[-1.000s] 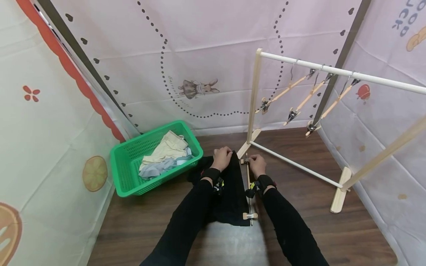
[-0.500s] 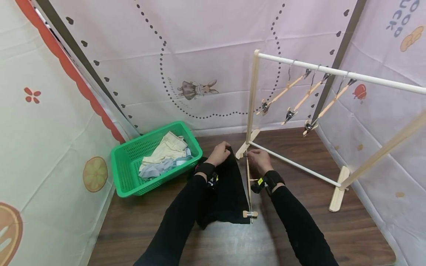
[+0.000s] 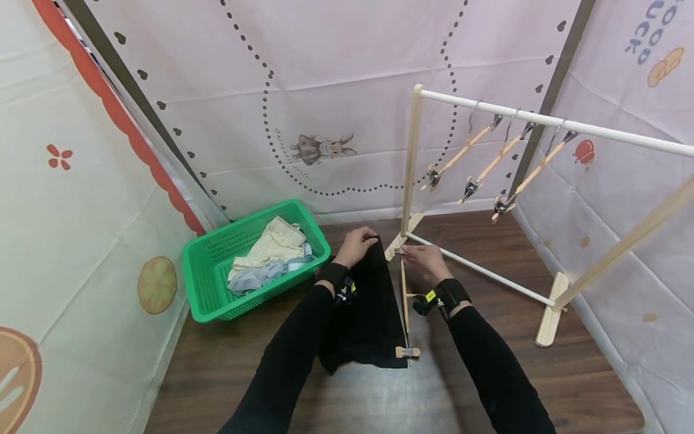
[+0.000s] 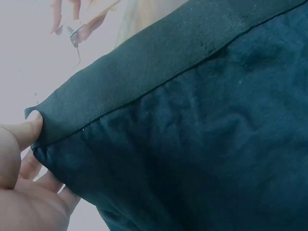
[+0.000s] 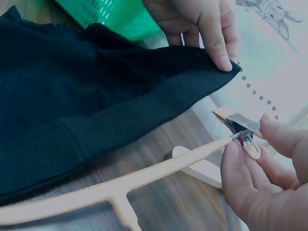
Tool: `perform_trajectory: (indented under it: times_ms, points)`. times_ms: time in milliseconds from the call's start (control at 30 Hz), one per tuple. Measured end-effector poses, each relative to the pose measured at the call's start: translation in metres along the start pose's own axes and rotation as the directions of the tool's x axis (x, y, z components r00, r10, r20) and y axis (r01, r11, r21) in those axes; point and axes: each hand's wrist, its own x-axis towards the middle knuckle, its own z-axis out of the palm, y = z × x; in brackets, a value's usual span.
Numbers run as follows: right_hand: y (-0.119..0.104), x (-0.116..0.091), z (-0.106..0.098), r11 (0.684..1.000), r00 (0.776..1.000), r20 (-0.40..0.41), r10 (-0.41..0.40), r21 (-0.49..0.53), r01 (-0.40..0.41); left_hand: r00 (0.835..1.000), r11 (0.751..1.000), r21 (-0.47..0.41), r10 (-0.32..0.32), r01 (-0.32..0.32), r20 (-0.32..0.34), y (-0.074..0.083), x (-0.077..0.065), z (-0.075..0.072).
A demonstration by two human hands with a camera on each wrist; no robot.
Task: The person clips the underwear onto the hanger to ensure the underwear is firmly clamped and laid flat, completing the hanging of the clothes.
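A black garment with a wide waistband [image 4: 120,79] spreads over the floor in front of me. My left hand [image 3: 355,248] pinches one waistband corner between thumb and fingers and holds it raised. Beside the waistband lies a wooden clip hanger [image 3: 404,295]. Its near clip [image 3: 407,352] bites the garment's other corner. My right hand [image 3: 425,262] grips the hanger's far clip [image 5: 238,126] between thumb and fingers. In the right wrist view, a gap separates that clip from the garment corner. The garment's lower part is bunched under my left forearm.
A green basket [image 3: 203,301] with cream and light blue clothes [image 3: 273,247] stands at the left. To the right rises a drying rack [image 3: 409,163], with 3 clip hangers [image 3: 496,155] on its white rail. Printed cloth walls [image 3: 217,102] enclose the floor.
My left hand has drawn the waistband corner slightly away to the left and up. My right hand and the hanger's far end have shifted a little farther away, widening the gap.
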Motion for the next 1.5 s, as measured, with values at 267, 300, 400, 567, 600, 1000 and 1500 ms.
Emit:
perform_trajectory:
  times_ms: [267, 300, 400, 567, 600, 1000, 1500]
  points:
    - [-0.007, -0.002, 0.0, 0.986, 0.993, 0.072, -0.099, -0.129, 0.107, 1.0, 1.0, -0.013, -0.004, 0.004, 0.004, 0.008, 0.004, -0.011]
    - [-0.008, -0.002, 0.001, 0.983, 0.991, 0.076, -0.113, -0.137, 0.122, 1.0, 1.0, -0.015, -0.007, 0.007, 0.009, 0.009, 0.004, -0.011]
    - [-0.008, -0.003, 0.002, 0.973, 0.986, 0.076, -0.146, -0.172, 0.157, 1.0, 1.0, -0.021, -0.003, 0.004, 0.02, 0.011, 0.004, -0.012]
    - [-0.007, -0.001, 0.004, 0.958, 0.98, 0.056, -0.191, -0.207, 0.198, 0.999, 0.999, -0.033, 0.022, -0.021, 0.043, 0.011, 0.004, -0.014]
    - [-0.006, 0.0, 0.005, 0.955, 0.978, 0.054, -0.199, -0.215, 0.206, 0.998, 0.999, -0.035, 0.026, -0.024, 0.049, 0.01, 0.005, -0.014]
    - [-0.006, 0.0, 0.016, 0.929, 0.952, 0.12, -0.281, -0.214, 0.301, 0.995, 0.996, -0.034, 0.082, -0.08, 0.06, 0.011, 0.015, -0.011]
    - [-0.005, 0.002, 0.007, 0.946, 0.965, 0.076, -0.253, -0.192, 0.263, 0.994, 0.997, -0.004, 0.075, -0.075, 0.074, 0.007, 0.014, -0.011]
